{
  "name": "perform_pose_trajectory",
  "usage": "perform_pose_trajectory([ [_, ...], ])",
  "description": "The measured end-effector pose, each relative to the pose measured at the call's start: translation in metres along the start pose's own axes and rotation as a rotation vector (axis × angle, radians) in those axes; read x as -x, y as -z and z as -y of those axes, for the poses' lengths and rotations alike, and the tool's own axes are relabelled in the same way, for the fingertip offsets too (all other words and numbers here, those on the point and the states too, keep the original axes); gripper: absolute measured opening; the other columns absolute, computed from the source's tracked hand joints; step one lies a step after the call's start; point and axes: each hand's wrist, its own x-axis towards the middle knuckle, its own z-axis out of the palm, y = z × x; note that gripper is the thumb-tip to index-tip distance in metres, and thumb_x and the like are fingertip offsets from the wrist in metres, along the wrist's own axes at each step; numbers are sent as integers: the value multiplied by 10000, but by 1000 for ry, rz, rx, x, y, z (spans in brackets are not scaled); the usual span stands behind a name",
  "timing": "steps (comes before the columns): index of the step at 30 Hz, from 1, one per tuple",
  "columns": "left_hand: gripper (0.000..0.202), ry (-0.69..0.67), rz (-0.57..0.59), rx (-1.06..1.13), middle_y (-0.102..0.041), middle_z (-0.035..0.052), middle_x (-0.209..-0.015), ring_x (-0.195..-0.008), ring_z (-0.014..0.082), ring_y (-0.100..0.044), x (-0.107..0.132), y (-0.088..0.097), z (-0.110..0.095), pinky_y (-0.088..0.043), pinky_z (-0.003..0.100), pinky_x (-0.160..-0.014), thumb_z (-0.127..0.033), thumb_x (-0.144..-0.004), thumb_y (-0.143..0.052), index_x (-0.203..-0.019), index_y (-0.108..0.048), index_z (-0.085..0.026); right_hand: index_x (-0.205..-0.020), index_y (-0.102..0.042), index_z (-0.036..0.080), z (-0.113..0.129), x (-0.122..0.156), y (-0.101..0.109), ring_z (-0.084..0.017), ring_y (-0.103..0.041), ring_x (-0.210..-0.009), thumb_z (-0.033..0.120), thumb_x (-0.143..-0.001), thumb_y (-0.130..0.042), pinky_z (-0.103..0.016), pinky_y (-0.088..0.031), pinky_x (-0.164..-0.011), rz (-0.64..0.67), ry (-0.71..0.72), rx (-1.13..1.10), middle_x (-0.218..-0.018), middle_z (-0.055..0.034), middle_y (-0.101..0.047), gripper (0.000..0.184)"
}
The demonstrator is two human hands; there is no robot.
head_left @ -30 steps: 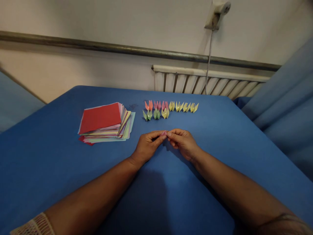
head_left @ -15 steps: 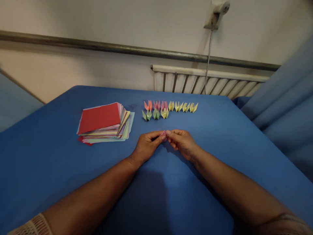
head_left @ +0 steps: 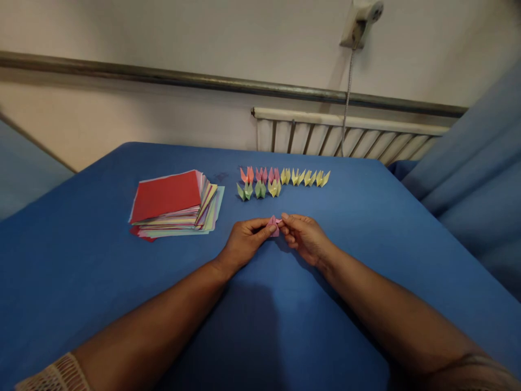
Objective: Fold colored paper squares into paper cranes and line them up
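Observation:
Between my hands is a small folded pink paper (head_left: pixel 274 230), part of it covered by fingers. My left hand (head_left: pixel 247 240) is closed, its thumb and forefinger pinching the paper's left side. From the other side my right hand (head_left: pixel 304 233) pinches a thin pink point that sticks out to the right. Beyond my hands stand two rows of folded paper cranes: an orange-red crane (head_left: pixel 247 175), pink ones (head_left: pixel 261 175) and several yellow ones (head_left: pixel 298 177) behind, with green ones (head_left: pixel 260 189) and a pale yellow one (head_left: pixel 274 188) in front.
A thick stack of coloured paper sheets, topped by a red sheet (head_left: pixel 169 196), lies left of the cranes on the blue table (head_left: pixel 337 336). Behind the table are a metal rail (head_left: pixel 195 80) and a white radiator (head_left: pixel 354 122). A blue curtain (head_left: pixel 476 157) hangs at the right.
My right fingers have shifted slightly right and up, drawing out a thin pink point. More of the folded paper now shows. My left hand has stayed nearly in place.

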Motion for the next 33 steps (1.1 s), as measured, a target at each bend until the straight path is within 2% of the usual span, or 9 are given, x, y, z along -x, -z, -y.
perform_pose_trajectory([
  [3,286,35,-6,34,-742,16,-883,-818,172,-646,-1,0,-1,-495,295,-803,-402,-775,-679,-967,-751,-202,-723,-660,144,0,0,0,-40,-374,-406,500,-722,-706,-190,-208,-367,-14,19,12,-551,38,-510,359],
  [7,299,103,30,213,-721,24,-821,-735,141,-609,-3,1,-2,-464,263,-739,-405,-779,-683,-951,-751,-170,-738,-657,157,-2,-1,-1,-43,-405,-421,471,-704,-725,-185,-240,-376,-64,146,61,-573,36,-542,323],
  [10,319,147,65,369,-708,45,-809,-730,136,-599,-5,0,-1,-457,270,-746,-407,-787,-682,-967,-743,-150,-722,-641,170,-3,0,-3,-51,-422,-419,434,-683,-744,-187,-267,-388,-93,262,180,-535,46,-546,286],
  [13,303,186,37,465,-704,49,-814,-744,131,-595,-5,0,-2,-453,259,-746,-395,-765,-711,-946,-746,-155,-700,-632,178,-2,3,-7,-62,-437,-422,431,-690,-730,-198,-311,-408,-88,343,304,-504,51,-538,271],
  [21,267,234,36,544,-696,46,-845,-779,117,-586,-4,-1,-5,-460,234,-748,-372,-763,-723,-936,-742,-171,-748,-625,187,-6,6,-14,-77,-481,-467,410,-696,-716,-218,-386,-439,-65,398,320,-601,33,-592,246],
  [28,276,196,43,492,-678,43,-800,-728,111,-573,-5,-1,-4,-460,227,-704,-395,-758,-717,-895,-741,-157,-846,-668,188,-11,6,-15,-75,-506,-504,361,-740,-684,-221,-420,-477,-109,452,340,-709,8,-648,203],
  [33,306,93,-3,199,-651,15,-721,-662,116,-554,-3,-1,-8,-459,240,-653,-451,-774,-670,-837,-738,-159,-794,-679,179,-6,9,-14,-73,-470,-470,420,-761,-669,-223,-382,-460,-113,420,389,-603,23,-609,243],
])
